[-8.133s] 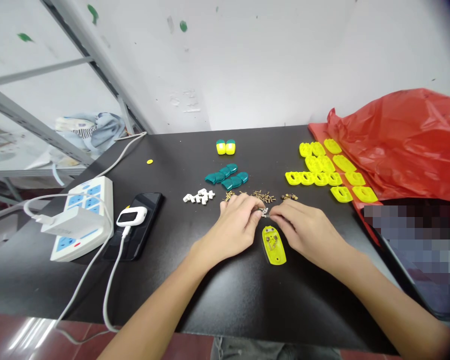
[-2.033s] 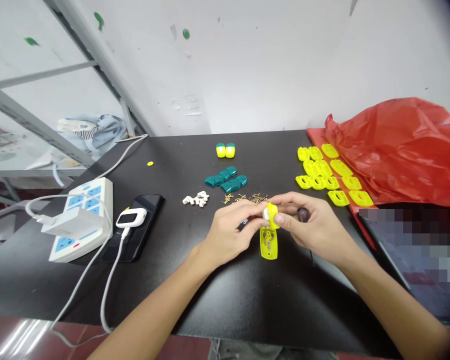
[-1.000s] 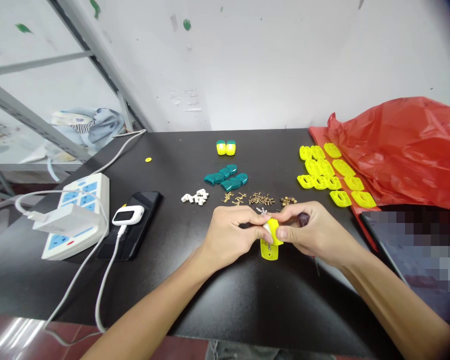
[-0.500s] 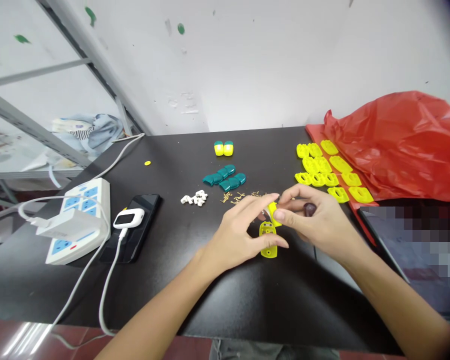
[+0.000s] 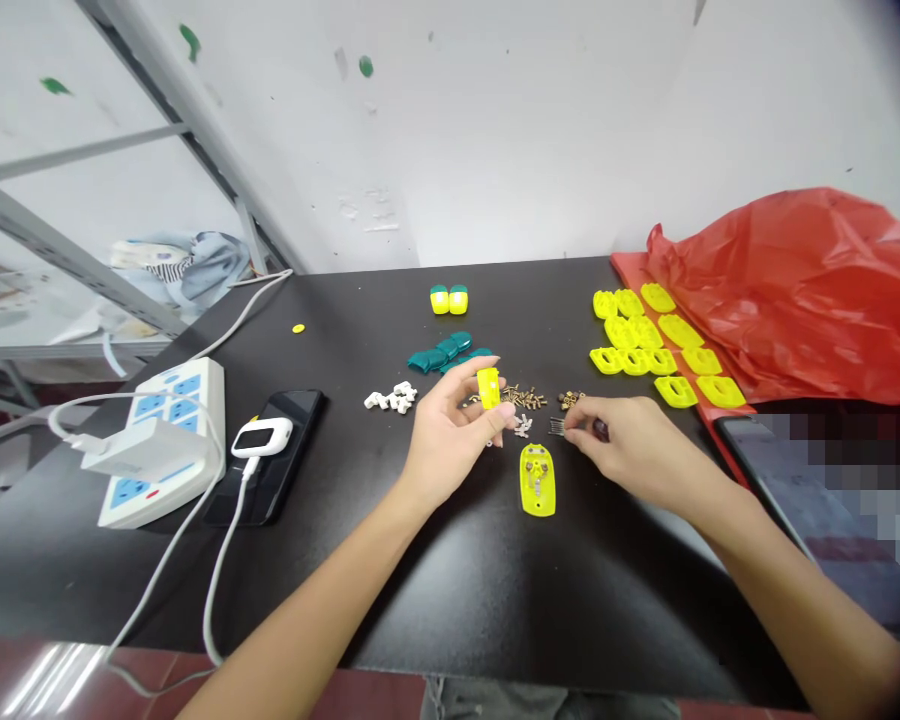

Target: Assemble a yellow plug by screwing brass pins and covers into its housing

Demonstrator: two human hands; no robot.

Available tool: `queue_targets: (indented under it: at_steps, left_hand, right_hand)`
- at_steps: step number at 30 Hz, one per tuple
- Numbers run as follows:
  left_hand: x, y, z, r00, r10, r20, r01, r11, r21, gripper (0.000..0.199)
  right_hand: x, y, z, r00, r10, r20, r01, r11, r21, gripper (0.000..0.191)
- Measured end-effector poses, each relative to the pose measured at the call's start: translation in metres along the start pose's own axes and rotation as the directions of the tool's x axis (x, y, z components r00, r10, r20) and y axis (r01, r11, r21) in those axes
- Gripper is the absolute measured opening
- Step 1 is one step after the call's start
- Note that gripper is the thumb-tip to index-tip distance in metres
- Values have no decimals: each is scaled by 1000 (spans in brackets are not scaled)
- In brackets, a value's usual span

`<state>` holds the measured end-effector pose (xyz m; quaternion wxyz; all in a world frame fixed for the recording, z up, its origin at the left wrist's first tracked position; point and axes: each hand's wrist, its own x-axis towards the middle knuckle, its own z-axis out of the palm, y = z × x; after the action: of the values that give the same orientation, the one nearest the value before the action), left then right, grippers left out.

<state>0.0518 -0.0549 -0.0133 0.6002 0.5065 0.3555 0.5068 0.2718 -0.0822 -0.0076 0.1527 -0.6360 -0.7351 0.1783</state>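
My left hand (image 5: 446, 435) pinches a small yellow plastic cover (image 5: 488, 388) and keeps it raised above the table. Lower down, my right hand (image 5: 641, 440) has its thumb and fingers closed at a little row of thin metal pins (image 5: 555, 426). The dark reddish-brown end of a tool handle (image 5: 601, 430) shows in that hand; the rest of it is hidden. Between the hands lies a yellow shell half (image 5: 538, 497), hollow side up, with small metal parts inside. Beyond it are brass pieces (image 5: 525, 398), small silver parts (image 5: 523, 427) and round brass parts (image 5: 570, 399).
White plastic pieces (image 5: 391, 398), green covers (image 5: 439, 354) and two green-and-yellow assembled pieces (image 5: 449, 300) lie farther back. Yellow shells (image 5: 634, 332) sit right, by a red bag (image 5: 810, 290). Left are a power strip (image 5: 161, 440), phone (image 5: 300, 430) and cables. A dark screen (image 5: 817, 490) lies right.
My hands have moved apart. The left has carried the yellow cover left and up; the right has let go of it and gone down to the pins. The yellow shell half is uncovered.
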Motion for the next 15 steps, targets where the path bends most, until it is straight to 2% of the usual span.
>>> queue_targets:
  at_steps: [5,15]
  left_hand:
    - [0,2,-1,999,-29,-25,27,998,-63,54]
    - [-2,1,1,1000,-29,3,29,999,-43,50]
  right_hand:
    - [1,-6,9,999,-7,38,9,998,-59,17]
    - [1,-6,12,999,-5,34,7,999,-50,17]
